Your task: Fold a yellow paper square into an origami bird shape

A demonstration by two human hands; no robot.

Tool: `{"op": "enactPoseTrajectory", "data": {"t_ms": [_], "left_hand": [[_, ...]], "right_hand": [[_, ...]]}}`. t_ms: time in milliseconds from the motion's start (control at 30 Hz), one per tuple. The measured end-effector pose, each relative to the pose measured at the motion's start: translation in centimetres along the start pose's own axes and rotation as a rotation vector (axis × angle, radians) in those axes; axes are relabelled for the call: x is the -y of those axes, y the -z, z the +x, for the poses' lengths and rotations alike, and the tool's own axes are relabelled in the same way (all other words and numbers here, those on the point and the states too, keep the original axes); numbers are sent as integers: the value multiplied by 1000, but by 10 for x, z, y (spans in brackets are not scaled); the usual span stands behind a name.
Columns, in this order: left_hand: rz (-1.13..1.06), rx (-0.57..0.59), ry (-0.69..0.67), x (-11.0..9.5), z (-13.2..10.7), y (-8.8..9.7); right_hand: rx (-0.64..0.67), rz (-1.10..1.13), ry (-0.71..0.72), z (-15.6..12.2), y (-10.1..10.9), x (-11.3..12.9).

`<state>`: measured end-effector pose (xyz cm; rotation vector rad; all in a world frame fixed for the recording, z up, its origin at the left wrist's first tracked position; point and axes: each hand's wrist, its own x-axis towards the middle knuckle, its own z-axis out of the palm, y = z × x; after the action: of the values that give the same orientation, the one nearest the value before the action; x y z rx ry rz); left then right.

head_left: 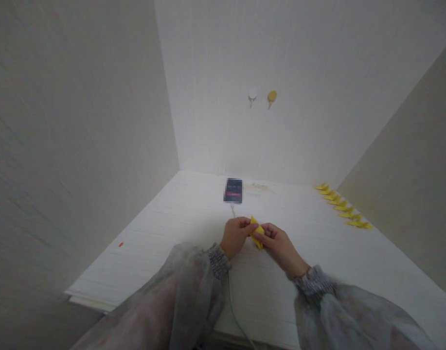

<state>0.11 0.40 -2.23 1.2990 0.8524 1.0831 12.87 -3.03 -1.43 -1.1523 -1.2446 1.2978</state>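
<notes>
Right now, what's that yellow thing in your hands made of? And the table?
The yellow piece, pinched between the left hand and right hand, looks like thin matte paper: it shows sharp creases and pointed tips. The table seems to be white-painted or laminated wood, with faint plank-like lines along its top; which one I cannot tell.

Head camera looks forward and down over the table (164, 228), near the hands.

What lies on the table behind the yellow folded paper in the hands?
Behind the yellow paper held by the left hand and right hand lies a phone with a white cable. The hands cover the cable's middle stretch.
</notes>
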Motion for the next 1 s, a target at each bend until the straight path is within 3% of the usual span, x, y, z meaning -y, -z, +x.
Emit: {"op": "enactPoseTrajectory", "data": {"t_ms": [267, 1000], "left_hand": [[-242, -58, 67, -10, -7, -6], [-346, -258, 80, -13, -4, -3]], "right_hand": [[-28, -1, -27, -2, 0, 1], [19, -138, -111, -8, 8, 19]]}}
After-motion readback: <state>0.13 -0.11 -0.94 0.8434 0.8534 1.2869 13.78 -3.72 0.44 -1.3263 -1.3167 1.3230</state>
